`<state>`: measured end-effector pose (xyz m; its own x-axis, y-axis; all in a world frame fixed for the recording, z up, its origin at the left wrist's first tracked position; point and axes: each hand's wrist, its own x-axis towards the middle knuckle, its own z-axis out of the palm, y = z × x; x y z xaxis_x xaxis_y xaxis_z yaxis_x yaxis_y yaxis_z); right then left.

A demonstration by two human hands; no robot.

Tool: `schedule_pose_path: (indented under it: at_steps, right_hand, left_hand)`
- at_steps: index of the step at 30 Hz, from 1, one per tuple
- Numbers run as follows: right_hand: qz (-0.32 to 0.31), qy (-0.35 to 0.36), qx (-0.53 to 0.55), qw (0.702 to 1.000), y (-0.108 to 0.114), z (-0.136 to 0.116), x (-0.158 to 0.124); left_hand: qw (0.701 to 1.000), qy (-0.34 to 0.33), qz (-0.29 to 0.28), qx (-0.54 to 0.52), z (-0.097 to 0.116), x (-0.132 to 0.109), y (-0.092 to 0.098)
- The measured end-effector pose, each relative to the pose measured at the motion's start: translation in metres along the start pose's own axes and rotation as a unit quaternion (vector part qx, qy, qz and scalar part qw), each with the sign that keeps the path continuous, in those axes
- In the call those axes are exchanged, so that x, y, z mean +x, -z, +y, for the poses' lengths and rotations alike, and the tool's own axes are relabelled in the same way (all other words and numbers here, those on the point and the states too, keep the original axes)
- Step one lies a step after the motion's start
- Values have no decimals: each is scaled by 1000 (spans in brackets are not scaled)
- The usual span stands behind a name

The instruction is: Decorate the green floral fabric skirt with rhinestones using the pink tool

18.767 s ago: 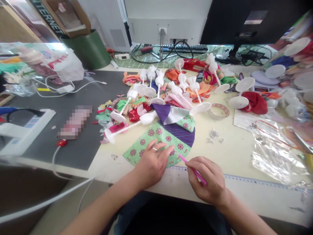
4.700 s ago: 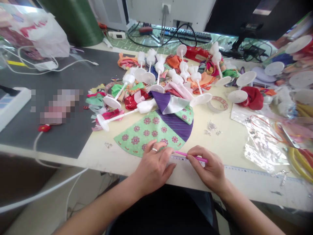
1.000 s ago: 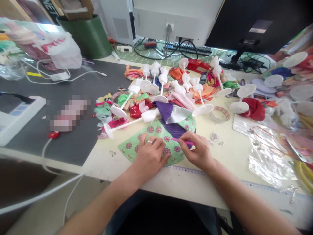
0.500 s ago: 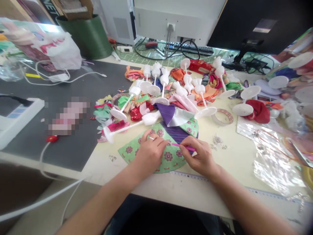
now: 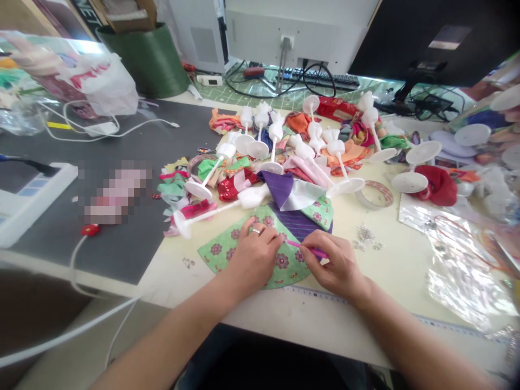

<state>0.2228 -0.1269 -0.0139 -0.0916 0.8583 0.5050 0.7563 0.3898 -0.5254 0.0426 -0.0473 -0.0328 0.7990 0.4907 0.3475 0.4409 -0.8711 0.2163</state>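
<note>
My left hand (image 5: 255, 254), a ring on one finger, lies on a fan-shaped piece of light green fabric (image 5: 217, 252) printed with pinkish flowers. Its fingers are partly spread and bent down onto the cloth; the thumb is hidden. Between thumb and fingers, my right hand (image 5: 331, 260) pinches a slim pink pen-like stick (image 5: 294, 244). The stick's tip points left, close to my left fingertips. Dark purple striped fabric (image 5: 298, 223) and a pale grey-white piece (image 5: 303, 195) adjoin the green one. Against them lies a white doll-form stand (image 5: 219, 208) on its side.
Several white stands and colourful cloth pieces (image 5: 231, 187) crowd the table behind my hands. To the right are a tape roll (image 5: 376, 195), small shiny bits (image 5: 364, 234) and a clear plastic bag (image 5: 467, 276). A ruler (image 5: 317, 295) runs along the front; a power strip (image 5: 44, 195) is left.
The whole view has shifted slightly. My left fingers have moved a little closer to the stick's tip; the right hand keeps its pinch on the stick.
</note>
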Motion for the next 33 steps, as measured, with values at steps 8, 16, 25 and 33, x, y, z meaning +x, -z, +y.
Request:
schedule_pose_path:
  at_steps: [8,16,25,33]
  right_hand:
    - [45,33,-2,998,13,0,0]
    - [133,62,-108,983,50,15,2]
    - [237,-172,-167,942,106,41,-27]
    - [187,-284,-186,922,118,46,-39]
  left_hand:
    - [999,3,26,-21,-1,0,-1]
    - [999,-25,33,21,0,1,0]
    - [997,-43,21,63,0,2,-3]
    - [995,-45,48,69,1,3,-3]
